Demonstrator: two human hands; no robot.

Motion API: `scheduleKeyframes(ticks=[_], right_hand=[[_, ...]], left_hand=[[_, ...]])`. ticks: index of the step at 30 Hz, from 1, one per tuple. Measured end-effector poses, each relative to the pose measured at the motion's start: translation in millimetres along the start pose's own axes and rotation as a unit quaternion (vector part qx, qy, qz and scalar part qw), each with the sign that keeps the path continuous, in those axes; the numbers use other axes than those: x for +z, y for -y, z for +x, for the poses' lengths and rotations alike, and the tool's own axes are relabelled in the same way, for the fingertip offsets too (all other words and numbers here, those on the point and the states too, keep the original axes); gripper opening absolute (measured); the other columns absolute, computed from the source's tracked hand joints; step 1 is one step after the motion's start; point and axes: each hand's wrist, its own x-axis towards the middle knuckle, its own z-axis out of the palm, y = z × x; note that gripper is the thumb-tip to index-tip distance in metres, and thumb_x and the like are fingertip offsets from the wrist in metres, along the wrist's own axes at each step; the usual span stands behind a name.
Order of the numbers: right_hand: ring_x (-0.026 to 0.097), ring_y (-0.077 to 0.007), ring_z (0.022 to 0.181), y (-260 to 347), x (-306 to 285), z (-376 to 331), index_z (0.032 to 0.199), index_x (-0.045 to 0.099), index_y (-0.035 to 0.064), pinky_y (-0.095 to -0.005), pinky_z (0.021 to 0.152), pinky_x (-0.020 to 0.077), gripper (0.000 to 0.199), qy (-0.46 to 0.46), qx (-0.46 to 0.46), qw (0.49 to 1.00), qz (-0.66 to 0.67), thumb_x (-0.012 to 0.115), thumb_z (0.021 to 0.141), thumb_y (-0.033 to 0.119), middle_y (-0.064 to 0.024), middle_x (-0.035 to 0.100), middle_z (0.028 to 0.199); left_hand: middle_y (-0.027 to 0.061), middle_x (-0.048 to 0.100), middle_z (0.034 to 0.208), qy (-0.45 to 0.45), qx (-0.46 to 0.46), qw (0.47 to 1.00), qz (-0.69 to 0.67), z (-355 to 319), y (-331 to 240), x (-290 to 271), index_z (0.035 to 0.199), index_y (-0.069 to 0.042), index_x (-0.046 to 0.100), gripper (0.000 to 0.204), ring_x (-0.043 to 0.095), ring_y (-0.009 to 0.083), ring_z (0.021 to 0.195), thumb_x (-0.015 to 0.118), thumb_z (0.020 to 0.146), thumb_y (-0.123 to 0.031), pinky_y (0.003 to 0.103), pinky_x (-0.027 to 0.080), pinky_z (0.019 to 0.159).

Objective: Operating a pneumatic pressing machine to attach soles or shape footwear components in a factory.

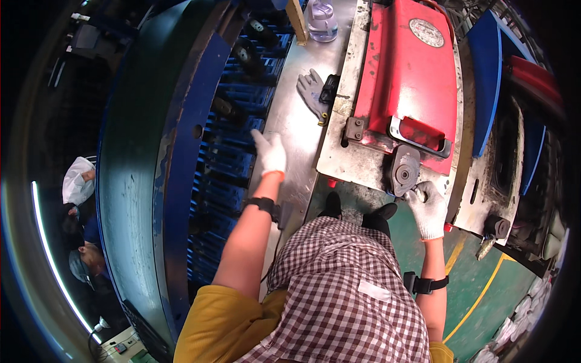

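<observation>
Checked apron (345, 284) nearest lens — worn over mustard shirt (212, 320), likely against grime. Right hand (428, 209), white-gloved, curls at lower end of dark fitting (404, 170), which sits at near end of red casing (417, 72); whether clamped on it, I cannot tell. Fitting faces wearer, probably for easy reach. Left hand (270, 152), also gloved, fingers apart, nothing visible in it, above metal bench (296, 130) — perhaps for balance. Loose grey glove (310, 94) lies on bench.
</observation>
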Motion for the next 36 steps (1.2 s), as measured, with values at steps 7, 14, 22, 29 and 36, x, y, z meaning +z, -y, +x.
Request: scheduleKeyframes(ticks=[7,14,22,29,36], right_hand=[[0.064,-0.0168,0.074,-2.8,1.4,1.6,0.097,0.071,0.0025,-0.0339,0.077,0.0563,0.028,0.007,0.013,1.0,0.011,0.089,0.082,0.019,-0.0112,0.071,0.082],[0.059,-0.0157,0.072,-6.7,3.6,1.6,0.094,0.068,0.0018,-0.0334,0.075,0.0552,0.028,0.003,0.01,1.0,0.004,0.088,0.081,0.017,-0.0111,0.067,0.079],[0.052,-0.0133,0.071,-11.4,4.8,2.0,0.092,0.065,0.0013,-0.0305,0.073,0.0533,0.027,0.007,0.015,1.0,0.022,0.086,0.081,0.012,-0.0092,0.062,0.077],[0.049,-0.0116,0.072,-11.0,4.5,2.2,0.094,0.064,0.0006,-0.0294,0.071,0.0515,0.026,0.004,-0.004,1.0,0.007,0.085,0.082,0.01,-0.0066,0.059,0.076],[0.048,-0.0105,0.075,-9.9,1.6,2.0,0.099,0.066,0.0,-0.0283,0.073,0.0504,0.023,0.028,0.001,1.0,0.008,0.082,0.084,0.008,-0.0052,0.059,0.078]], left_hand=[[0.0336,0.029,0.172,-0.013,-0.086,0.991,0.097,105.1,30.5,-37.2,0.171,-0.001,0.016,0.087,0.032,0.045,0.159,0.058,0.101,-0.031,0.047,0.031,0.13],[0.0322,0.026,0.172,-0.026,-0.093,0.99,0.102,146.6,32.6,-23.7,0.169,0.002,0.025,0.087,0.029,0.0439,0.161,0.065,0.096,-0.027,0.045,0.027,0.132],[0.0271,0.028,0.175,-0.068,-0.069,0.988,0.119,153.9,42.3,-19.7,0.168,0.003,0.028,0.095,0.028,0.0388,0.163,0.072,0.091,-0.03,0.043,0.025,0.132],[0.0247,0.031,0.174,-0.007,-0.051,0.996,0.071,149.3,50.8,-25.7,0.168,0.002,0.031,0.087,0.027,0.0377,0.163,0.069,0.093,-0.022,0.041,0.024,0.132],[0.0259,0.027,0.175,0.071,-0.029,0.996,0.039,140.4,52.5,-55.9,0.168,0.0,0.03,0.086,0.027,0.0381,0.163,0.067,0.094,-0.021,0.041,0.024,0.132]])
